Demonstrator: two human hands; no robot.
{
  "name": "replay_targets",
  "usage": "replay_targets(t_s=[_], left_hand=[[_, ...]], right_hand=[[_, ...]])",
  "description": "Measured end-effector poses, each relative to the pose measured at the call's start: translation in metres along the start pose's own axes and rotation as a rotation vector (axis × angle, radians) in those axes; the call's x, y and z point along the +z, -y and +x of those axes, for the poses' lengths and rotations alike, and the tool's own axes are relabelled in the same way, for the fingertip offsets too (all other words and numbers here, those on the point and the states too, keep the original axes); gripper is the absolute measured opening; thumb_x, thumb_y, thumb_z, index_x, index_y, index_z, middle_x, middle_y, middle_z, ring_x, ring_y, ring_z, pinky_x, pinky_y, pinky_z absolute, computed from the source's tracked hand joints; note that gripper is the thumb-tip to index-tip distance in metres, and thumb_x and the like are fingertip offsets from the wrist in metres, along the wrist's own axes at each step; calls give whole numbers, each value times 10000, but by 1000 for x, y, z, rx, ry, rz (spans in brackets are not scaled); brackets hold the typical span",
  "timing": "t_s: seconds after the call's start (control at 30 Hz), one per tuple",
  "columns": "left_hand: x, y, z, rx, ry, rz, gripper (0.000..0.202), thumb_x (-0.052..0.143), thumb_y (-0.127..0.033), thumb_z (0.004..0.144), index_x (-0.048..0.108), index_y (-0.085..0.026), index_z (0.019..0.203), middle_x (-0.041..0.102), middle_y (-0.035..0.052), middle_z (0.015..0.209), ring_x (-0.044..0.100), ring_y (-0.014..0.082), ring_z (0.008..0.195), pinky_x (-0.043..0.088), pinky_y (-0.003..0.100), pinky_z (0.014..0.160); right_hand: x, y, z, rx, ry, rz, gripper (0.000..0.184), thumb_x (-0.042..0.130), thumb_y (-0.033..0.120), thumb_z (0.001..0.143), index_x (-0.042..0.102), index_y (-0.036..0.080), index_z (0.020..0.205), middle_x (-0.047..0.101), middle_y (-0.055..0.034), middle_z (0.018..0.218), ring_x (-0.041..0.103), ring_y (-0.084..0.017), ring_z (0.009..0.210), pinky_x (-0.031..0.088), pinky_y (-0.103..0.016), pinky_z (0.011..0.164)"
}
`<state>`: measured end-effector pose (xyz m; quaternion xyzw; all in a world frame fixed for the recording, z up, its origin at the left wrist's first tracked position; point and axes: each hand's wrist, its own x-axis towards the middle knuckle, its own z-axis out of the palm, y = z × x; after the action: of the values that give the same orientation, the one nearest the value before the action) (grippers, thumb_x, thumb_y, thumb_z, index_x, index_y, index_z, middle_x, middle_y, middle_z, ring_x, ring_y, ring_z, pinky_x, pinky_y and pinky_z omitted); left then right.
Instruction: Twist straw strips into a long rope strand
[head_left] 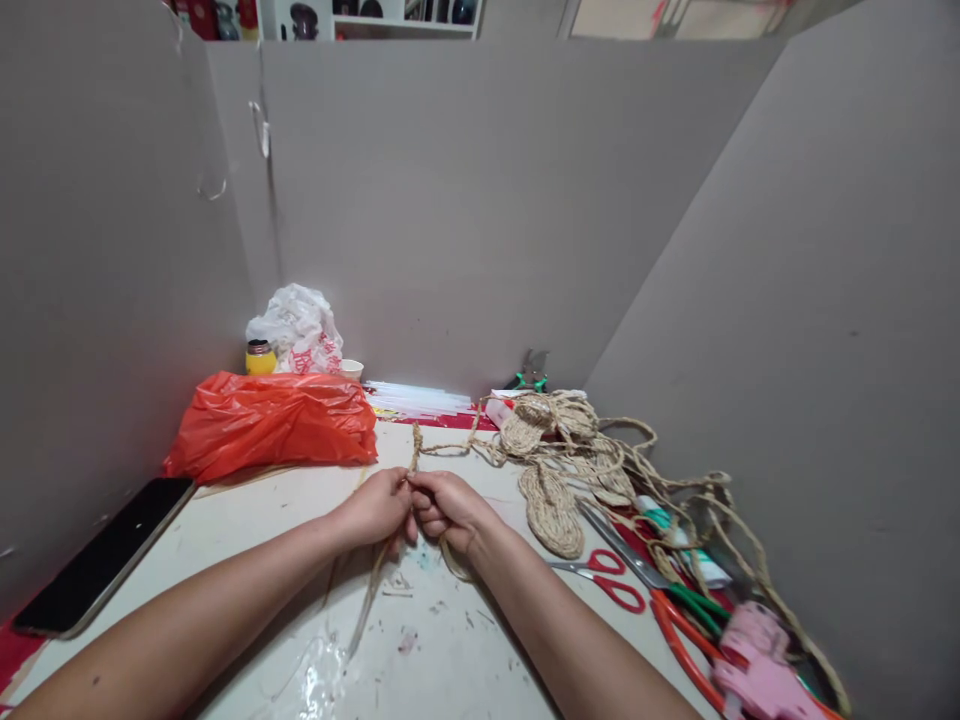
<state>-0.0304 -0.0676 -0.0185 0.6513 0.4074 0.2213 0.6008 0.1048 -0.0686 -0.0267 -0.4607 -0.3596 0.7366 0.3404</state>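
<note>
- Braided cord (415, 452), natural fibre: mid-table, its plaited end upright above the fingers, loose strands trailing below.
- Left hand (381, 508): fingers closed, pinching the cord.
- Right hand (450, 508): fingers curled, gripping the cord just beside the left.
- Table (450, 660): white top, scuffed, with scraps of fibre.
- Coiled rope pieces (553, 510): flat, sole-shaped, heaped at right among loose cord.
- Red-handled scissors (592, 569): near the heap.
- Pink glue gun (757, 650): near right corner.
- Red plastic bag (274, 425): lying at left, bulging; contents hidden.
- White plastic bag (296, 325): crumpled, red print, behind the red one; contents cannot be told.
- Yellow jar (260, 360): dark lid, upright; contents unseen.
- White cup (351, 369): small, upright; interior cannot be made out.
- Translucent sticks (420, 398): laid in a bundle by the rear partition (450, 200).
- White shelving (405, 24): beyond the partition, holding dark vessels (304, 20).
- Phone (109, 550): flat, dark screen, at left edge.
</note>
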Motion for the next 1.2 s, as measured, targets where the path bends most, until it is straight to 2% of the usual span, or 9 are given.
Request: replay_targets(t_s=[0.1, 0.23, 0.33, 0.47, 0.63, 0.77, 0.93, 1.13, 1.2], left_hand=[[7, 1, -2, 30, -48, 65, 181, 449, -290, 820, 468, -167, 951, 599, -5, 543, 434, 77, 301, 321, 166, 341], [-8, -13, -4, -53, 48, 177, 254, 472, -338, 804, 521, -164, 984, 588, -12, 528, 478, 108, 348, 341, 190, 365], [-33, -29, -4, -53, -56, 366, 236, 481, -347, 781, 590, -147, 839, 586, 2, 535, 495, 109, 399, 349, 197, 406], [-61, -39, -7, 4, -236, 712, 284, 451, -371, 777, 564, -152, 635, 594, 31, 568, 518, 125, 478, 345, 219, 470], [-67, -26, -13, -121, -300, 1046, 195, 561, -360, 657, 599, -176, 604, 625, 71, 660, 573, 204, 618, 358, 267, 547], [-63, -9, -7, -135, -350, 1029, 127, 582, -296, 618, 619, -178, 649, 641, 88, 720, 588, 230, 681, 366, 279, 580], [-65, 0, -1, -75, -363, 924, 67, 555, -169, 592, 609, -183, 629, 636, 53, 708, 577, 196, 696, 366, 261, 607], [-67, -16, -11, 26, -264, 656, 42, 509, -198, 654, 501, -171, 623, 594, -8, 638, 564, 127, 623, 398, 208, 570], [-60, -23, -14, 3, -223, 430, 37, 456, -207, 689, 449, -176, 670, 624, 5, 703, 565, 106, 570, 408, 201, 522]], right_hand=[[-2, 1, -2, -3, 26, 44, 190, 461, 192, 760, 405, 174, 580, 280, 113, 391, 141, -18, 299, 66, -141, 303], [-8, 5, -6, 10, 73, 78, 102, 501, 169, 731, 464, 152, 637, 271, 119, 413, 126, -12, 320, 58, -129, 316], [-13, 8, -7, 40, 111, 102, 70, 509, 178, 734, 497, 141, 676, 287, 111, 434, 137, -11, 327, 51, -130, 323], [-20, 11, -6, 81, 140, 123, 87, 496, 189, 746, 515, 131, 685, 277, 109, 426, 132, -12, 330, 50, -130, 325], [-27, 15, -4, 96, 162, 123, 94, 487, 189, 734, 521, 130, 670, 265, 109, 412, 109, -15, 332, 52, -131, 321], [-33, 14, -1, 103, 182, 127, 95, 515, 207, 700, 526, 126, 654, 261, 108, 420, 110, -14, 338, 43, -137, 318], [-36, 10, 2, 93, 194, 137, 98, 547, 222, 672, 530, 127, 656, 258, 110, 426, 112, -13, 343, 35, -141, 320], [-36, 11, 2, 95, 227, 145, 109, 562, 230, 662, 532, 125, 661, 248, 113, 430, 109, -12, 344, 38, -143, 320], [-36, 11, 2, 92, 239, 147, 111, 566, 230, 666, 532, 125, 661, 243, 115, 427, 104, -11, 342, 39, -142, 321]])
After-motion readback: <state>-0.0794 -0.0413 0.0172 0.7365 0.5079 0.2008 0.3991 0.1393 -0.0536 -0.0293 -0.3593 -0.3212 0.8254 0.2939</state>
